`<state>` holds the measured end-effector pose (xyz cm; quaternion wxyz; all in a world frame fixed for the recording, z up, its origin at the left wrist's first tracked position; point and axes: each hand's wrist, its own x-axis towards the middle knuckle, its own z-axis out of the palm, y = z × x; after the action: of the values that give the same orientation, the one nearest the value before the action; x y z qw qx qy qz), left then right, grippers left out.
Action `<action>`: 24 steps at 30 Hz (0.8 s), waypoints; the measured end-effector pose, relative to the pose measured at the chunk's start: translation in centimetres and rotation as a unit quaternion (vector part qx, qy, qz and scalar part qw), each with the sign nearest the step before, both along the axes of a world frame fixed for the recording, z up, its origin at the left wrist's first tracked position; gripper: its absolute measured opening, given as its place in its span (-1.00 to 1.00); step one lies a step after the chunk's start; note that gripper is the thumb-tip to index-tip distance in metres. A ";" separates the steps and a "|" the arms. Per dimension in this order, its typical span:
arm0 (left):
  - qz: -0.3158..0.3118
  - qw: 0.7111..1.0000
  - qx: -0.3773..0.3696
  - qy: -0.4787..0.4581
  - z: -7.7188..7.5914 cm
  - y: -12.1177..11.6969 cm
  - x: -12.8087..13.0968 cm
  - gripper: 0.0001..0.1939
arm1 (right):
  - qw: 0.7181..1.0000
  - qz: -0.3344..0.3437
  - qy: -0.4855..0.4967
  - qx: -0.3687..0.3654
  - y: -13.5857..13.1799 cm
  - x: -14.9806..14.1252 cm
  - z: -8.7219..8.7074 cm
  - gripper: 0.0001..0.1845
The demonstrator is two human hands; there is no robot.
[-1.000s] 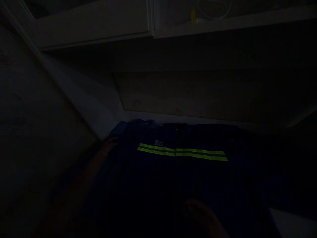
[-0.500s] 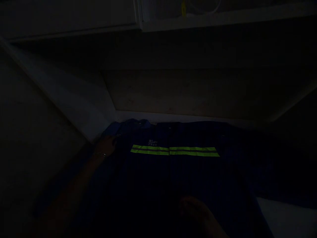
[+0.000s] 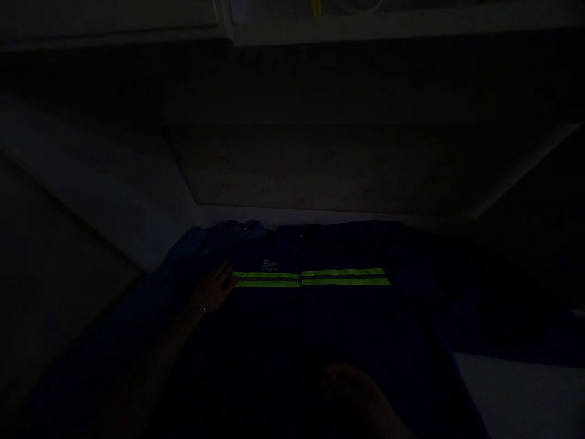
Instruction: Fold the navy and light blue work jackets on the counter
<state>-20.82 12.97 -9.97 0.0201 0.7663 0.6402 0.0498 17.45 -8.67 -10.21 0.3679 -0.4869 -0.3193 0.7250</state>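
A dark blue work jacket (image 3: 356, 323) lies spread out, with a yellow-green reflective stripe across the chest and small white print above it. My left hand (image 3: 214, 288), with a bracelet at the wrist, rests on the jacket at the stripe's left end, fingers stretched out. Lower down, over the jacket's front, is my right hand (image 3: 350, 384); its fingers are too dark to make out. A lighter blue garment (image 3: 183, 247) shows beneath the jacket along its left side.
The scene is very dark. A shelf edge (image 3: 393, 27) runs across the top, with a yellow item (image 3: 316, 7) on it. Behind the jacket stands a back panel (image 3: 292, 171), and a side panel (image 3: 114, 183) slopes at the left. A pale surface (image 3: 516, 390) shows at lower right.
My left hand has moved from the jacket's left shoulder area down and right onto the stripe's end, its fingers now extended. My right hand stays about where it was. The view has shifted slightly.
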 end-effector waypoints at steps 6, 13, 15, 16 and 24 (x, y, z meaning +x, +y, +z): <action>0.048 0.998 -0.037 0.017 0.3 0.6 -0.9 -0.33 | 1.000 0.002 0.002 -0.011 0.1 0.0 0.1 -0.54; 0.076 0.996 -0.051 0.008 -0.5 1.3 -1.6 -0.31 | 1.000 0.002 0.005 -0.009 0.1 0.0 0.6 -0.50; 0.078 0.996 -0.049 0.010 -0.3 1.2 -1.3 -0.30 | 1.000 0.008 0.002 -0.004 0.2 -0.1 0.8 -0.49; 0.078 0.996 -0.050 0.012 -0.1 1.1 -1.2 -0.30 | 1.000 0.012 -0.001 -0.001 0.3 -0.1 0.9 -0.49; -0.009 0.997 -0.061 0.046 0.5 -1.9 -4.6 -0.44 | 0.999 -0.011 0.001 -0.047 0.4 -0.1 1.8 -0.35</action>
<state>-25.46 11.07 -9.45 0.0378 0.7706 0.6358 -0.0243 17.32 -8.26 -8.36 0.3524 -0.5066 -0.2794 0.7356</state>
